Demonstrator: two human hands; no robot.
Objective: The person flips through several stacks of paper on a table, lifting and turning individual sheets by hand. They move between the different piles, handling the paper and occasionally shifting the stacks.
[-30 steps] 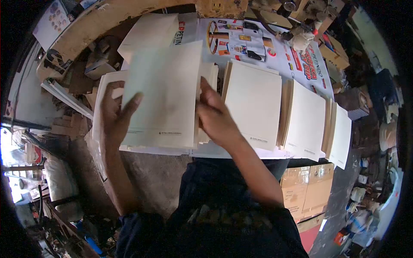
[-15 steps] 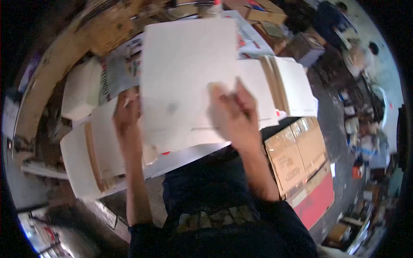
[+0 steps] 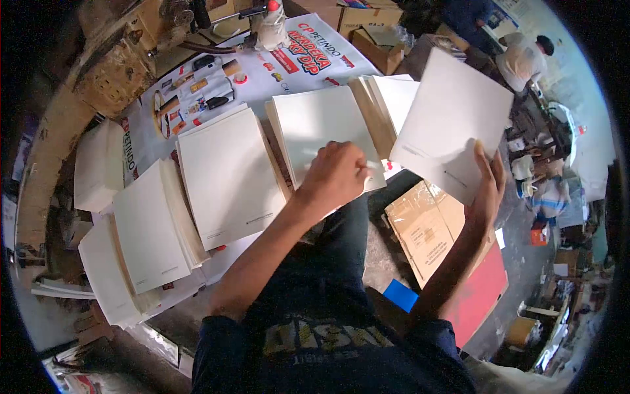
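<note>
My right hand [image 3: 487, 180] grips a white printed sheet [image 3: 456, 118] by its lower right edge, thumb on its face, and holds it tilted up at the right. My left hand [image 3: 336, 172] is closed, fingers curled, over the lower part of a white paper stack [image 3: 318, 121]. Something pale shows at its fingertips, too small to name. Left of it, a middle paper stack [image 3: 226, 171] lies with a small line of print near its lower edge. Two more stacks, a left paper stack [image 3: 147, 226] and an outer left paper stack [image 3: 102, 269], fan out beyond.
A printed banner [image 3: 315, 39] covers the table. A bottle with a red top [image 3: 270, 29] stands at the back, and another paper block [image 3: 98, 167] sits far left. Flattened cardboard [image 3: 426, 226], a red board [image 3: 482, 295] and a blue piece [image 3: 400, 295] lie lower right. Two people are behind, upper right.
The white sheet in front of me has moved right and is now in my right hand. My left hand has crossed from the left to the stack near the middle.
</note>
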